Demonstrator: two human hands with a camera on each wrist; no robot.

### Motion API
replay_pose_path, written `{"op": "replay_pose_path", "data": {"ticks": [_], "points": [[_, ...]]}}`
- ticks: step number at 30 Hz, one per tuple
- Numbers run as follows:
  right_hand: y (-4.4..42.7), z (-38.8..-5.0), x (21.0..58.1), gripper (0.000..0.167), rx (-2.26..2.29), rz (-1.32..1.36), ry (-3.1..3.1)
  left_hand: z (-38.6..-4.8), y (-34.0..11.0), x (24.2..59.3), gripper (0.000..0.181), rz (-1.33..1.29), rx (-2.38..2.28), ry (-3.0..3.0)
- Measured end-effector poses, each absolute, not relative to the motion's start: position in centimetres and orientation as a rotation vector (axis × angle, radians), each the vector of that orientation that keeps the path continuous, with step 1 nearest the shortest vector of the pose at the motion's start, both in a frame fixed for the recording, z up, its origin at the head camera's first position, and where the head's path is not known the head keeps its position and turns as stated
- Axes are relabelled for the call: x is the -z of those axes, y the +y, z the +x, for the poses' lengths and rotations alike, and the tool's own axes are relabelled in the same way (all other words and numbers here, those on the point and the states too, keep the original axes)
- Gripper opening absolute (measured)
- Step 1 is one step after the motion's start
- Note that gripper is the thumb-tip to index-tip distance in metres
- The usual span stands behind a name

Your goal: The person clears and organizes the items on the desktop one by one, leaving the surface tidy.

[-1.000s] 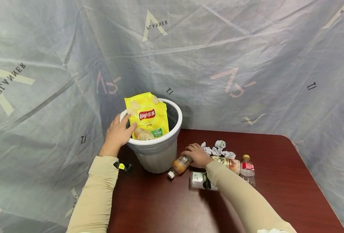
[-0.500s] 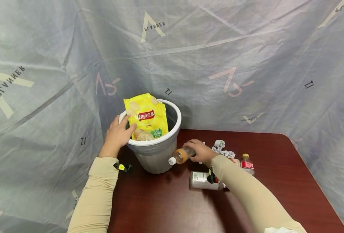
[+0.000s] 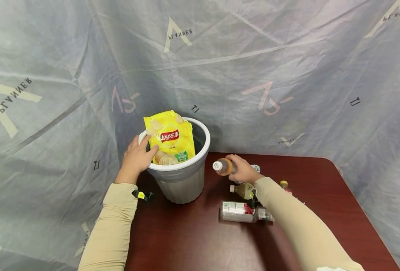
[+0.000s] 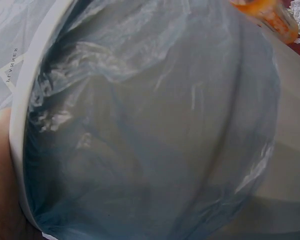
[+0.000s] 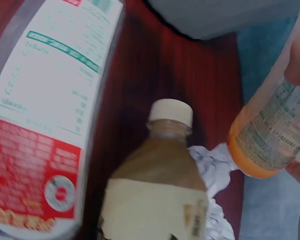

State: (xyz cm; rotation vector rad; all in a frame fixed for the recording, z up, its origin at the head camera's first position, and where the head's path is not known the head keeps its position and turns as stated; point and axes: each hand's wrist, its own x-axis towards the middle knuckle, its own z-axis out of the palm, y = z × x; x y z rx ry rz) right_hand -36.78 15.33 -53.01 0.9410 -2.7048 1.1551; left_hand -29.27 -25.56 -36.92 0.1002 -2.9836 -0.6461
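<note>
At the left side of the bin (image 3: 183,184), my left hand (image 3: 135,160) grips the white rim (image 3: 205,131), its fingertips beside a yellow chip bag (image 3: 178,141) that stands up out of the opening. The left wrist view shows part of this hand (image 4: 0,175) against the rim and the bin's translucent liner (image 4: 155,125). My right hand (image 3: 244,170) holds a bottle of orange drink (image 3: 224,166) above the table, right of the bin, white cap towards the bin. In the right wrist view fingers (image 5: 299,62) lie round that bottle (image 5: 275,130).
Below the right hand lie a white-capped brown bottle (image 3: 244,191) and a large clear bottle with a red and white label (image 3: 237,211). Crumpled paper (image 5: 215,170) lies behind the brown bottle. A yellow-capped bottle (image 3: 284,184) is partly behind the right sleeve. Grey cloth (image 3: 220,94) hangs behind the table.
My right hand has lifted the orange bottle off the table and moved up and right, turning its cap towards the camera; the brown bottle has come into view. My left hand stays on the rim.
</note>
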Motion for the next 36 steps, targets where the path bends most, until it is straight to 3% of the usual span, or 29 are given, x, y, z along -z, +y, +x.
{"op": "replay_pose_path", "data": {"ticks": [15,36], "points": [[17.0,-37.5,46.7,0.073,-1.237,0.850,-2.685,-29.4,-26.0,37.0,0.069,0.069,0.658,-2.995],[14.7,-39.2,33.8,0.057,-1.101,0.787,-2.580,-29.6,-25.9,37.1,0.070,0.058,0.672,-3.008]]}}
